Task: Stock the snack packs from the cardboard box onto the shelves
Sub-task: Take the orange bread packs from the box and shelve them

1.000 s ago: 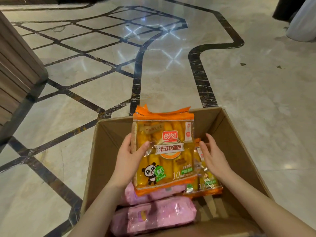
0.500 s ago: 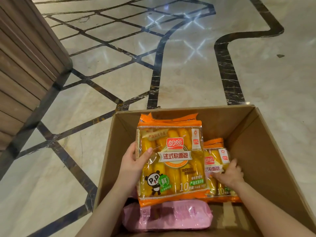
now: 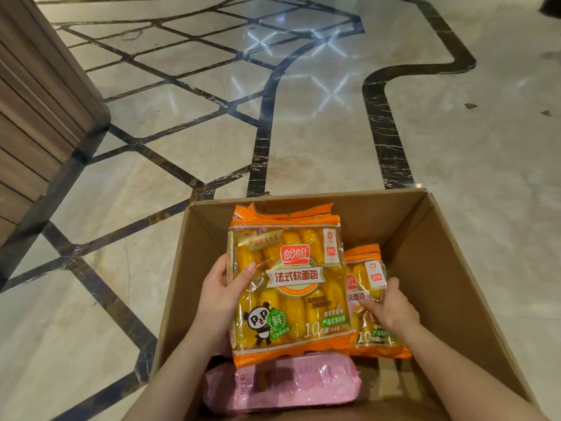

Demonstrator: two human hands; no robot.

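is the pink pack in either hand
No, the pink pack lies in the box; each hand grips an orange pack.

Box walls (image 3: 449,268) hemming the packs (image 3: 291,287)

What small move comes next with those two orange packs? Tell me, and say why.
Probably lift the second orange pack clear of the cardboard box: the right hand already pinches it, while the left hand holds the front orange pack raised above the pink pack.

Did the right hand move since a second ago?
Yes. The right hand has dropped from the front orange pack's edge, deeper into the cardboard box, and now grips the second orange pack.
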